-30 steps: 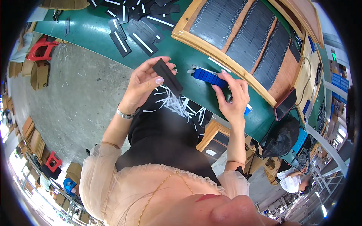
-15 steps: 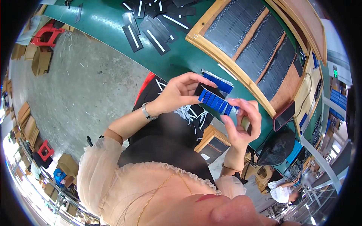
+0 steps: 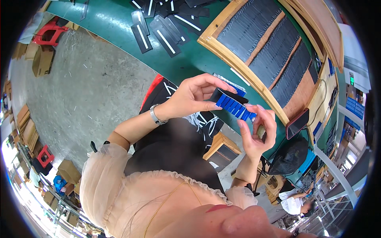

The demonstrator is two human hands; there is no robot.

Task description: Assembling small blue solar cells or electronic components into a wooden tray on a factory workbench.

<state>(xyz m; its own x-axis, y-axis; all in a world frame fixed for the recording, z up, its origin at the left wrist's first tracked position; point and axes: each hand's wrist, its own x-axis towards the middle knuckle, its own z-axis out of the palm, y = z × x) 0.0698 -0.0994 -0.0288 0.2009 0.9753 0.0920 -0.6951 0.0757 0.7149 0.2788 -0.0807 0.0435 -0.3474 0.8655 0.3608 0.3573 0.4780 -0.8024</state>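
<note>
Over the front edge of the green table [image 3: 119,42], I hold a small row of blue strips [image 3: 234,106] with a dark flap standing along its back. My left hand [image 3: 194,95] is closed on its left end, thumb in front and fingers behind. The right hand [image 3: 258,129] pinches the other end between thumb and fingertips. Something yellowish [image 3: 261,132] is tucked against the right palm; its kind is unclear. Just behind the held piece lies another blue stack with a silvery edge [image 3: 230,82], partly covered by my left fingers.
A wooden-framed tray [image 3: 222,50] packed with rows of dark plates stands to the right. Dark plates with white strips [image 3: 164,37] lie at the back. Close to the tray's corner are a phone [image 3: 297,123] and a black mesh bag [image 3: 289,156]. White strips [image 3: 194,119] litter my lap.
The held row of blue strips has shifted slightly right, and its blue face has tilted. My left thumb now overlaps its left end. Both hands keep their grip.
</note>
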